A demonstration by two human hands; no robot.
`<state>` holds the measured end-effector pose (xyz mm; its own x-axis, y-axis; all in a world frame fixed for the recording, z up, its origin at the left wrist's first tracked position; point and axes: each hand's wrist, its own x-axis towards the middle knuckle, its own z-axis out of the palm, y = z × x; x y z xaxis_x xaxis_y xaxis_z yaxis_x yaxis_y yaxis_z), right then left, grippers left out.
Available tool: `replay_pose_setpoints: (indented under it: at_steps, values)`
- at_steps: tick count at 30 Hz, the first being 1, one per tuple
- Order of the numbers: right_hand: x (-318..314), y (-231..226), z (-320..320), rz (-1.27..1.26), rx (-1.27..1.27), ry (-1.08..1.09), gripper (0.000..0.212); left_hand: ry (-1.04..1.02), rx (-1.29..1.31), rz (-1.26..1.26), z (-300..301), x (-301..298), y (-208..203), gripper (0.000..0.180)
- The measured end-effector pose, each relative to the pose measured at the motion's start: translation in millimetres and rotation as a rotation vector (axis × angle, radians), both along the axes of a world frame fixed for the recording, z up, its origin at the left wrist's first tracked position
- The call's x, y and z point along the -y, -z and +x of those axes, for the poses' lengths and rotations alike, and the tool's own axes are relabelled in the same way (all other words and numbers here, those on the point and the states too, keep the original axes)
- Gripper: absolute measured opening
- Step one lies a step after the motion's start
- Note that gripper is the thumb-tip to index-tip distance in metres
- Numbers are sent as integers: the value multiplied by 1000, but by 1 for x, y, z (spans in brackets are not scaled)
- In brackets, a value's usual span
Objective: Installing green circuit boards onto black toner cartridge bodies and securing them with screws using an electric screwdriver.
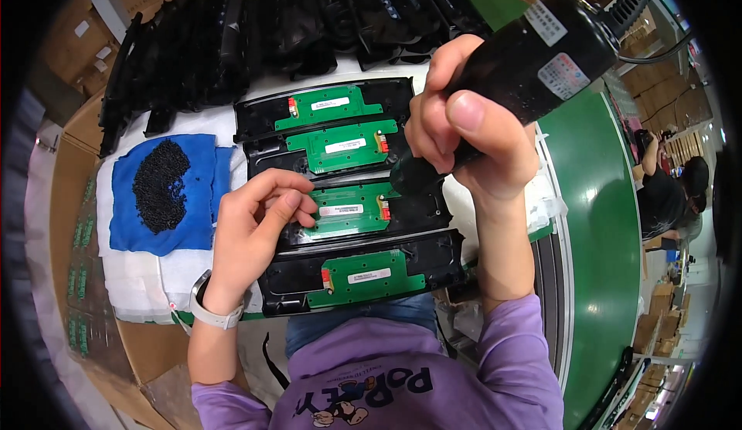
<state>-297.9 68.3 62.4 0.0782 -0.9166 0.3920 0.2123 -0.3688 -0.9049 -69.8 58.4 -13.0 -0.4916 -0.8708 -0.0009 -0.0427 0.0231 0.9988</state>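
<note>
A black electric screwdriver is gripped in my right hand, its cord end pointing up and right. Its lower end reaches down by the right side of a green circuit board, and the tip itself is hard to make out. That board lies in a black plastic housing, third from the far side. At the board's left edge is my left hand, fingers curled and thumb bent in against them. Anything between those fingertips is too small to see. A red connector sits on the board's right part.
Other black housings with green boards lie in the same row, nearer and farther. Left of them, a heap of small black screws rests on a blue cloth. Black plastic parts are piled behind. A person is at far right.
</note>
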Motion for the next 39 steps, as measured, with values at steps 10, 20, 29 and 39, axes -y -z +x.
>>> replay_pose_setpoints:
  at_steps: [10, 20, 29, 39]
  values:
    - [6, 2, 1, 15, -149, 80, 25, -6, 14, -80, 1, 3, 2, 24]
    - [5, 4, 1, -3, -140, 106, 25, -10, -16, -30, -2, 2, 5, 24]
    - [7, 7, 0, 53, -165, 61, 24, 22, -9, 20, -1, 5, 6, 22]
    - [4, 8, 6, 55, -183, 99, 24, 26, -63, 69, 1, 5, 11, 17]
